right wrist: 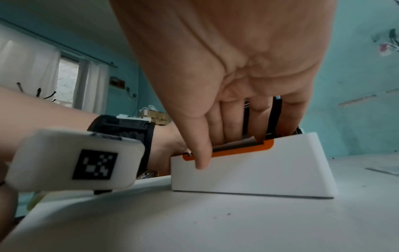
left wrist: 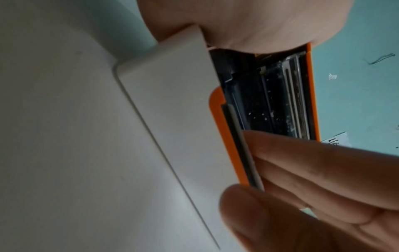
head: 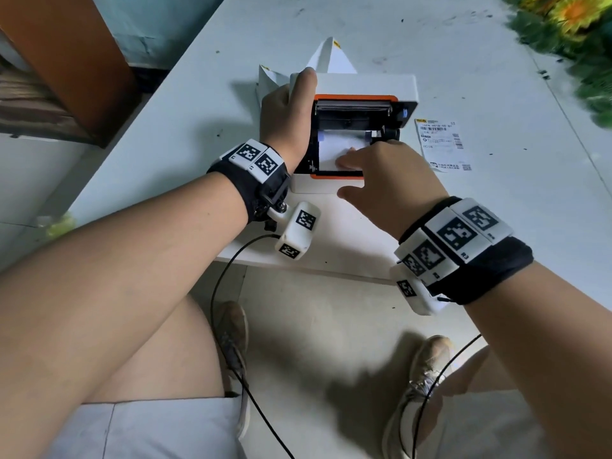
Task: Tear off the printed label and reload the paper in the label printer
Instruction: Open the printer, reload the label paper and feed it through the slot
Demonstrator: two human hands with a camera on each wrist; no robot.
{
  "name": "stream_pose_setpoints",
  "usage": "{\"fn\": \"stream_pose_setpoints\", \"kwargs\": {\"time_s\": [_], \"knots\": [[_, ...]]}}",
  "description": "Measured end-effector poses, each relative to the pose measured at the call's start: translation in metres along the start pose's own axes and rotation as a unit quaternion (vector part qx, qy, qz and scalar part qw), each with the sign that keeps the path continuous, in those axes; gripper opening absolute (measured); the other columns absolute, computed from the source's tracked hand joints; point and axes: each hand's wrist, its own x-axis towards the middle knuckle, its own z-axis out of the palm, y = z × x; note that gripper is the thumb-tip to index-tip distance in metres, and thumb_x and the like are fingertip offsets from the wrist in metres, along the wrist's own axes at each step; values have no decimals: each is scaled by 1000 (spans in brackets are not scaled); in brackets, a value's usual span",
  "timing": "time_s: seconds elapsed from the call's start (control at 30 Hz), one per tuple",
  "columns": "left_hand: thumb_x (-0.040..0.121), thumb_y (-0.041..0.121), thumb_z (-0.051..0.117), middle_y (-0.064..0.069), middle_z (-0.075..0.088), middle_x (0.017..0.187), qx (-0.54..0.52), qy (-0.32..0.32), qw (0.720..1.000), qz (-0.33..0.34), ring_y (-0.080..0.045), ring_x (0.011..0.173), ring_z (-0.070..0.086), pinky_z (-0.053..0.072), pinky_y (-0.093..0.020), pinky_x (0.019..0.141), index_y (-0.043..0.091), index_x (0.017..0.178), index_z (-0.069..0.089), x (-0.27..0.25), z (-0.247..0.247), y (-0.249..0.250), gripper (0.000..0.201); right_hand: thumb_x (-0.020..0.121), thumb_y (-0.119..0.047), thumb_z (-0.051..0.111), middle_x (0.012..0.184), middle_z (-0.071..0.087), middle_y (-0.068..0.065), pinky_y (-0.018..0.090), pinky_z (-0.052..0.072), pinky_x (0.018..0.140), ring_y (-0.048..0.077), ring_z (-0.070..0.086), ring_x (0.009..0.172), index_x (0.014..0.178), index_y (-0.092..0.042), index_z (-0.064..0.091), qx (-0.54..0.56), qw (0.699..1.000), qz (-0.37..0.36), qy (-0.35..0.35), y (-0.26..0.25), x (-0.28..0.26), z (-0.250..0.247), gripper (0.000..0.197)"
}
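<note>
The white label printer (head: pixel 331 185) with orange trim stands near the table's front edge with its lid raised. White paper (head: pixel 334 144) lies in its open bay. My left hand (head: pixel 284 117) grips the printer's left side, thumb up along the lid corner; its fingers are hidden. My right hand (head: pixel 371 167) lays straight fingers flat on the paper in the bay. In the right wrist view the right hand (right wrist: pixel 237 68) has its thumb resting on the front of the printer (right wrist: pixel 259 170). The left wrist view shows the printer (left wrist: pixel 177 110) and the right hand's fingers (left wrist: pixel 302 170) at the orange rim. A printed label (head: pixel 442 144) lies flat to the printer's right.
Folded white paper (head: pixel 328 56) stands up behind the printer. Artificial flowers and greenery (head: pixel 569 24) fill the table's far right corner. An orange-brown cabinet (head: pixel 66 54) stands left of the table. Camera cables hang below the table's front edge by my legs.
</note>
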Motion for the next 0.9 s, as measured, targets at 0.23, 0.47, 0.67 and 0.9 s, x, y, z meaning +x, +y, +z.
{"fn": "stream_pose_setpoints", "kwargs": {"time_s": [0.23, 0.47, 0.67, 0.9], "knots": [[76, 69, 56, -10, 53, 81, 12, -6, 1000, -1, -22, 73, 56, 65, -62, 73, 14, 85, 58, -1, -2, 0, 56, 94, -18, 72, 117, 81, 8, 46, 59, 96, 37, 70, 115, 118, -19, 80, 8, 998, 7, 55, 1, 0, 5, 25], [74, 74, 56, -9, 59, 85, 23, -15, 1000, 7, -21, 76, 62, 67, -54, 73, 15, 91, 61, -5, -2, 2, 62, 94, -13, 63, 103, 84, 3, 44, 60, 88, 34, 74, 99, 108, -30, 85, 49, 995, 16, 90, 5, 5, 0, 31], [76, 72, 62, -8, 60, 85, 21, -22, 1000, -5, -20, 78, 62, 65, -62, 85, 18, 93, 62, -5, -6, 1, 56, 95, -14, 68, 103, 83, 2, 43, 61, 87, 31, 74, 102, 105, -28, 85, 43, 996, -2, 80, 8, 3, -1, 24], [77, 71, 63, -9, 62, 88, 18, -47, 999, -13, -21, 80, 64, 64, -63, 87, 18, 95, 65, -6, -9, 1, 56, 92, -27, 76, 118, 80, 2, 45, 59, 92, 34, 70, 113, 122, -25, 76, 10, 998, -21, 61, 7, 0, -2, 29]]}}
